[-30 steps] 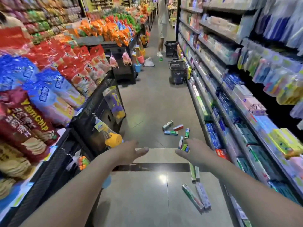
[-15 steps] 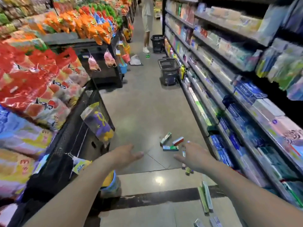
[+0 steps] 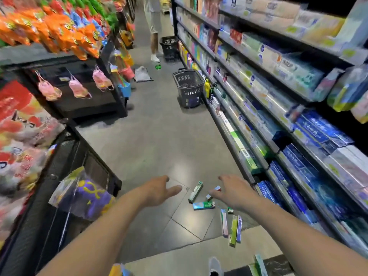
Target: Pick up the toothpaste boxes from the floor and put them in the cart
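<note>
Both hands are reaching forward, empty: the left hand (image 3: pixel 159 191) is hanging with fingers loosely spread over bare floor (image 3: pixel 159 140), and the right hand (image 3: pixel 232 191) is hovering, fingers splayed, just above the scattered toothpaste boxes (image 3: pixel 204 205); whether a fingertip is touching the red-ended box is not clear. Compared with the earlier views, the person is advancing down the aisle: the boxes that were lying well ahead are now sitting directly below the right hand, and other boxes are lying nearer, by the near right shelf (image 3: pixel 258 160). Judgement: the approach is ending and a first pickup is coming; no box is lifted yet. A black basket (image 3: pixel 189 88), likely the cart, is standing farther along the aisle against the right shelf.
</note>
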Tool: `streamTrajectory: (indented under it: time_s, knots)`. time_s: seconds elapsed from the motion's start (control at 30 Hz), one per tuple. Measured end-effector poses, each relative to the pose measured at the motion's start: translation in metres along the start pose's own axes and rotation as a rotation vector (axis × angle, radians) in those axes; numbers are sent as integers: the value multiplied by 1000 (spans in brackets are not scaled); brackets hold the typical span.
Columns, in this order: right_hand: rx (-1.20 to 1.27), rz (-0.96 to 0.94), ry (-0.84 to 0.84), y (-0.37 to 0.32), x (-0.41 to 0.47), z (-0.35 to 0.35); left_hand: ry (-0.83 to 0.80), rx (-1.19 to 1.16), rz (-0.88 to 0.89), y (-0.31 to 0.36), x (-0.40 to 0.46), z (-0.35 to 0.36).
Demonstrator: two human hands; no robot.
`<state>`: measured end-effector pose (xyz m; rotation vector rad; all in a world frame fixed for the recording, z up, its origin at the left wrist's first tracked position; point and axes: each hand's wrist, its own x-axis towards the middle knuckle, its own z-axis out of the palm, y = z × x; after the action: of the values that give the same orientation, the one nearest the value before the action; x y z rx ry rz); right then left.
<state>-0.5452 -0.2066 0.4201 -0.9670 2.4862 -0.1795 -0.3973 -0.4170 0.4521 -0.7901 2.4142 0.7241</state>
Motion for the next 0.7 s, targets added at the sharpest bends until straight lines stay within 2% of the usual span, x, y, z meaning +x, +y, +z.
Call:
streamTrajectory:
  time_s: [0.2, 0.4, 0.57, 0.7]
  knots:
    - [-26, 41, -19, 4, 109, -37, -51, 5, -4, 6, 104, -61]
    - [25, 119, -51, -3, 189, -35, -136, 25, 61, -1, 202, -99]
    - [141, 278, -56, -8, 246, -11, -218, 152, 133, -7, 289, -119]
    - [258, 447, -53, -8, 285, 22, -291, 211, 185, -9, 356, -107]
